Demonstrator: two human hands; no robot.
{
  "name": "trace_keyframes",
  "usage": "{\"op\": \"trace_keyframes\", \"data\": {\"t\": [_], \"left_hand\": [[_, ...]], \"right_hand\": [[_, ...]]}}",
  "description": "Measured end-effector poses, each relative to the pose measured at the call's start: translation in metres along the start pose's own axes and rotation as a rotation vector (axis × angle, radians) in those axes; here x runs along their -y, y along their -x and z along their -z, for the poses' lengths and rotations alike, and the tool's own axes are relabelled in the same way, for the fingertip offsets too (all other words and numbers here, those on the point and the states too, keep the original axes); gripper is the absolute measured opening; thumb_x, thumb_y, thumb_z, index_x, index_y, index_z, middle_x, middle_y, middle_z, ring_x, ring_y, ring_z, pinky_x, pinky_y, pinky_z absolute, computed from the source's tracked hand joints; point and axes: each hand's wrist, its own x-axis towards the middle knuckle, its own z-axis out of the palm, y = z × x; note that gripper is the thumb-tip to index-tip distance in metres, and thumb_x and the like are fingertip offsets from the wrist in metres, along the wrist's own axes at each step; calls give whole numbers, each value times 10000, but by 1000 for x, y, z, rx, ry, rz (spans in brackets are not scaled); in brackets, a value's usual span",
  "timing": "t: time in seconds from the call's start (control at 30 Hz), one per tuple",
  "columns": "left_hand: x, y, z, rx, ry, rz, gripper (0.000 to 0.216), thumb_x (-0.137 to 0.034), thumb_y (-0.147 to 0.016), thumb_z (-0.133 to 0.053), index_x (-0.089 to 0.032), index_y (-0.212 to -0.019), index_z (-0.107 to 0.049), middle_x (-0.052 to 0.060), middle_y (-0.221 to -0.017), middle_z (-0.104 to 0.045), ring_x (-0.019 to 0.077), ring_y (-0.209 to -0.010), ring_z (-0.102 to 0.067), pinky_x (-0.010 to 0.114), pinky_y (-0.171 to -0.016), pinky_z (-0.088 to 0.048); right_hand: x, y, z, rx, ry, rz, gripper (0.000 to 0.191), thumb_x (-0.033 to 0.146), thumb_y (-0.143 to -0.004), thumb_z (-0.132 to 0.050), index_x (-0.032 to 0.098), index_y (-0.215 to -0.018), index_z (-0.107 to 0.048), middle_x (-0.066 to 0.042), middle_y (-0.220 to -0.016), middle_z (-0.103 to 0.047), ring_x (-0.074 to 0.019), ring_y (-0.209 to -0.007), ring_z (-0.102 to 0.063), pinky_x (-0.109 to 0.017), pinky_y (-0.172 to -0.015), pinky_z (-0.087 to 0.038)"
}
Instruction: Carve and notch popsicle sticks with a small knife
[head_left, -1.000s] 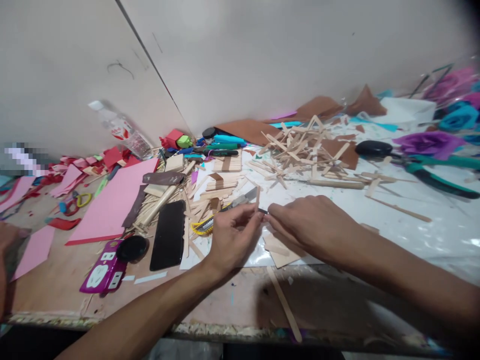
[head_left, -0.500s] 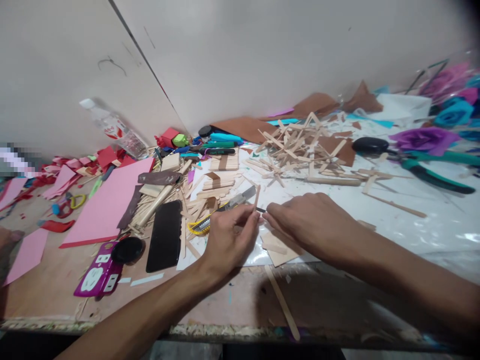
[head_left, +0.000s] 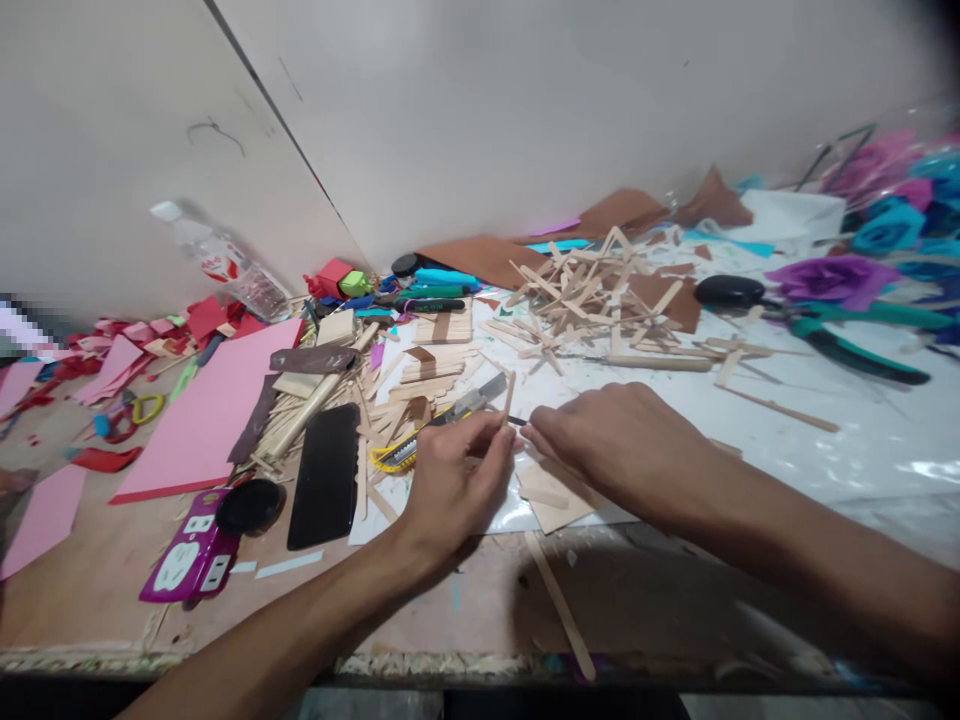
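Note:
My left hand (head_left: 454,482) pinches a short wooden craft stick (head_left: 510,394), which stands nearly upright between thumb and fingers. My right hand (head_left: 616,432) is closed around a thin dark tool (head_left: 517,421); its narrow tip reaches the stick, and the rest is hidden in the fist. A yellow utility knife (head_left: 395,457) with its blade out lies just behind my left hand. Below the right hand, a small wooden piece (head_left: 544,497) rests on a square of thin wood (head_left: 564,515). One loose craft stick (head_left: 561,610) points toward the table's front edge.
A heap of craft sticks (head_left: 592,290) lies behind my hands. Green-handled pliers (head_left: 847,350) and a purple paper flower (head_left: 832,281) are at right. Left of me are a black phone (head_left: 324,478), a purple power strip (head_left: 187,555), pink sheets (head_left: 217,410) and a leaning bottle (head_left: 225,265).
The view has shifted slightly, so the things on the table appear a little further left. Both hands keep their grips, with the dark tool still against the stick.

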Motion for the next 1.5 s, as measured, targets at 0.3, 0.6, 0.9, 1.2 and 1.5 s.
{"op": "trace_keyframes", "data": {"t": [0.3,0.6,0.9,1.2,1.5], "left_hand": [[0,2,0,4,-10,13,147,-277,-998,-644,-185,-987,-758,20,-849,-775,147,-738,-708,276,-708,-559],[2,-2,-4,-71,-119,-40,143,-251,-997,-613,-173,-939,-718,12,-769,-737,134,-664,-666,267,-677,-517],[-1,-5,-5,-37,-268,-45,190,-245,-993,-589,-176,-833,-663,4,-717,-695,130,-618,-598,272,-635,-432],[0,-7,-6,2,-274,11,202,-228,-975,-576,-189,-784,-629,-5,-665,-653,138,-580,-554,288,-625,-402],[3,-5,-6,32,-248,25,219,-240,-989,-560,-189,-778,-596,-22,-651,-614,119,-571,-518,275,-607,-375]], "right_hand": [[0,1,2,9,-2,-1,303,353,-1097,-465,206,-915,-658,-67,-749,-719,-222,-676,-660,-339,-567,-123],[4,-3,-3,-35,64,62,116,180,-1027,-515,168,-980,-621,-82,-771,-744,-243,-640,-698,-348,-537,-111],[11,-5,-18,-132,64,2,127,206,-1044,-451,158,-1034,-569,-82,-756,-723,-247,-615,-701,-350,-523,-105],[4,-7,-32,-90,5,62,343,266,-1071,-443,116,-1379,-440,-85,-843,-732,-261,-709,-705,-351,-559,-143],[6,-10,-31,-81,-51,47,291,285,-1079,-452,122,-1299,-551,-92,-828,-732,-258,-710,-701,-347,-577,-157]]}}
